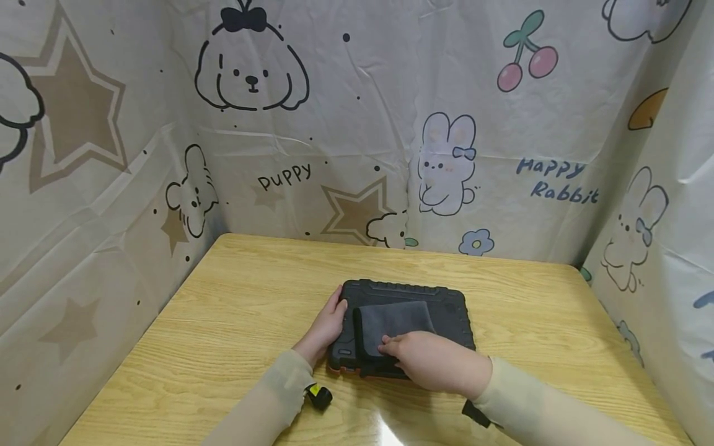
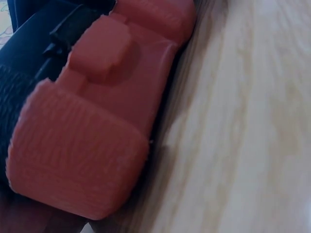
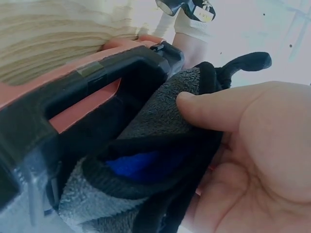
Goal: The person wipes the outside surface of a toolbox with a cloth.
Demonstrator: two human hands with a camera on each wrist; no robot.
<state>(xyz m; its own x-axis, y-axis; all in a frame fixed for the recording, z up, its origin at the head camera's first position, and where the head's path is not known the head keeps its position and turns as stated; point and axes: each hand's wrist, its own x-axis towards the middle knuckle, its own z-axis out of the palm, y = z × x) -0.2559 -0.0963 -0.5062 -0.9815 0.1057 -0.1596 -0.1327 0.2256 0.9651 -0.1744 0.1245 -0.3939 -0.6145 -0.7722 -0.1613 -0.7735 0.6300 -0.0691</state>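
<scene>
A black hard case (image 1: 454, 316) with an orange-red lower part (image 2: 77, 150) lies flat on the wooden table. My left hand (image 1: 329, 322) grips its left side, with the thumb near the top edge. On the lid is a folded grey cloth (image 1: 393, 319) with black edging. My right hand (image 1: 440, 362) pinches that cloth at its near side, the thumb (image 3: 204, 109) on top and the other fingers beneath. Between the folds a blue patch (image 3: 133, 165) shows in the right wrist view. The case's handle (image 3: 102, 73) faces the near side. Much of the left hand's underside is hidden.
The light wooden table (image 1: 251, 279) extends around the case. Patterned fabric (image 1: 357, 111) hangs behind the table and along both sides. Small black devices (image 1: 320, 396) are strapped at both wrists.
</scene>
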